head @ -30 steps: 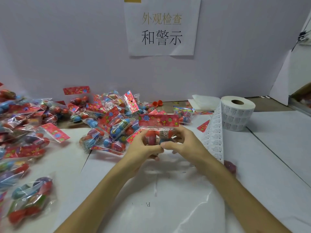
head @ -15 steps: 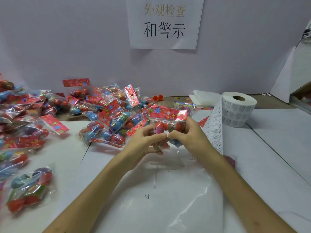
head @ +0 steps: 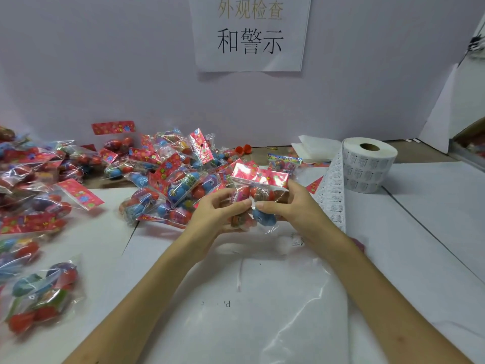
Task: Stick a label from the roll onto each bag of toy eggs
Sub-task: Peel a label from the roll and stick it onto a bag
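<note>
Bag of toy eggs (head: 259, 179) is held up over the middle of the table (head: 433, 219). Left hand (head: 217, 214) & right hand (head: 291, 206) both pinch its front, thumbs nearly touching. Prob. smoothing a label, so press from centre outward w/ film taut, no creases. Label roll (head: 367, 164) stands toward back-right, its strip (head: 332, 195) trailing fwd. Pile of bags (head: 170, 179) lies along back & left edges. Paper sign (head: 249, 32) on the wall.

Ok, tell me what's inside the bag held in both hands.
Through the clear bag, under its red header card, show red toy eggs and a blue egg. The left hand and right hand cover the rest, so no full count.
</note>
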Tool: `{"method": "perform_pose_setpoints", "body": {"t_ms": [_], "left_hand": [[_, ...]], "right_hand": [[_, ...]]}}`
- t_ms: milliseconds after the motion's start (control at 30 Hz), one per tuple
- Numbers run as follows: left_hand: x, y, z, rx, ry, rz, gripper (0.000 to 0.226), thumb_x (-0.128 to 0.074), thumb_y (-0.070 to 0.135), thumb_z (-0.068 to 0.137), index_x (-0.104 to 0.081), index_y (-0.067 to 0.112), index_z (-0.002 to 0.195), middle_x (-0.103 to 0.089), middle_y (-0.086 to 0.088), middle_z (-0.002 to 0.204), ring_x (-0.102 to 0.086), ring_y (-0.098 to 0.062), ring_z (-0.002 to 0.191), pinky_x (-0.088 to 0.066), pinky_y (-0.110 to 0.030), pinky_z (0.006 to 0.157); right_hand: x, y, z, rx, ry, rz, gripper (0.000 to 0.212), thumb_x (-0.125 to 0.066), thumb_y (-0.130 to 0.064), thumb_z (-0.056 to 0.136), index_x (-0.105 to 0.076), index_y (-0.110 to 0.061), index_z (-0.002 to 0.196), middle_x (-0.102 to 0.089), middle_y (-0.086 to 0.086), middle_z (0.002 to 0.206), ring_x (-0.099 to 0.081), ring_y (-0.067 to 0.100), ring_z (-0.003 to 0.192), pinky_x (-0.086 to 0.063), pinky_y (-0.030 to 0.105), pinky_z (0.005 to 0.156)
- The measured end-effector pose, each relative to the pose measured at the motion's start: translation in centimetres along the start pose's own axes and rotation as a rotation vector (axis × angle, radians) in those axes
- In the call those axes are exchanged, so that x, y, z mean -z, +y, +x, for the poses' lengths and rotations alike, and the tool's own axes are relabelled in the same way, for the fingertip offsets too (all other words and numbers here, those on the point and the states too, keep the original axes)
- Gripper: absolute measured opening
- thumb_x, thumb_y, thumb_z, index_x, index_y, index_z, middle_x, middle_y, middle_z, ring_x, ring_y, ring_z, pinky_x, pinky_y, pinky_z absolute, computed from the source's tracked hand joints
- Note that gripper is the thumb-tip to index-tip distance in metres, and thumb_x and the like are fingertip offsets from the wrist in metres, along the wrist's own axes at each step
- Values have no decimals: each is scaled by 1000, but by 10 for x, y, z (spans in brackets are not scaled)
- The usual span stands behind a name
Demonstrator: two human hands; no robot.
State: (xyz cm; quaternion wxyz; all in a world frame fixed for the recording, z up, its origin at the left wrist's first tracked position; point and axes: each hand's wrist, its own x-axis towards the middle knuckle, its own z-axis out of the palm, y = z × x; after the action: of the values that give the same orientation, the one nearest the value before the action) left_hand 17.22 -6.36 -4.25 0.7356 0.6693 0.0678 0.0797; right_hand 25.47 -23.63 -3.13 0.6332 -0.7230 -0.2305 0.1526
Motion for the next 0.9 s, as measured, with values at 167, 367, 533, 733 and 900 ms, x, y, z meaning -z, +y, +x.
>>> {"method": "perform_pose_setpoints", "body": {"t_ms": [167,367,533,733,900], "left_hand": [[-4,-1,0,-3,15,16,57,-78,33,72,-69,9,123,-77,-11,104,-76,-22,85,-61,-32,68],[-3,-1,0,-1,-2,45,47,-75,39,77,-71,13,116,-78,-4,100,-75,-19,87,-60,-29,68],[-2,0,0,-12,12,31,25,-66,35,91,-70,12,97,-76,-5,91,-74,-18,84,-60,-31,65],[-1,-2,1,-11,38,19,12,-63,13,98,-70,5,92,-74,-22,100,-76,-31,93,-62,-37,64],[-1,-3,1,-36,46,41,4,-74,13,84,-78,12,84,-76,-14,87,-76,-34,86,-64,-45,70]], "right_hand": [[3,2,-1,1,-48,70,54,-82,-5,80,-60,-19,128,-76,1,113,-72,17,106,-58,35,95],[4,1,0,-20,-55,17,58,-84,-10,79,-58,-18,131,-74,4,116,-71,22,109,-56,44,99],[4,0,-1,-15,-51,-38,45,-84,-18,81,-65,-16,122,-76,4,108,-72,22,103,-58,46,96],[1,-4,-3,15,-42,31,36,-79,-34,84,-70,-18,116,-78,0,102,-74,19,99,-59,38,90],[1,-1,-1,50,40,38,17,-80,-11,84,-76,-13,100,-79,7,93,-76,24,88,-62,32,80]]}}
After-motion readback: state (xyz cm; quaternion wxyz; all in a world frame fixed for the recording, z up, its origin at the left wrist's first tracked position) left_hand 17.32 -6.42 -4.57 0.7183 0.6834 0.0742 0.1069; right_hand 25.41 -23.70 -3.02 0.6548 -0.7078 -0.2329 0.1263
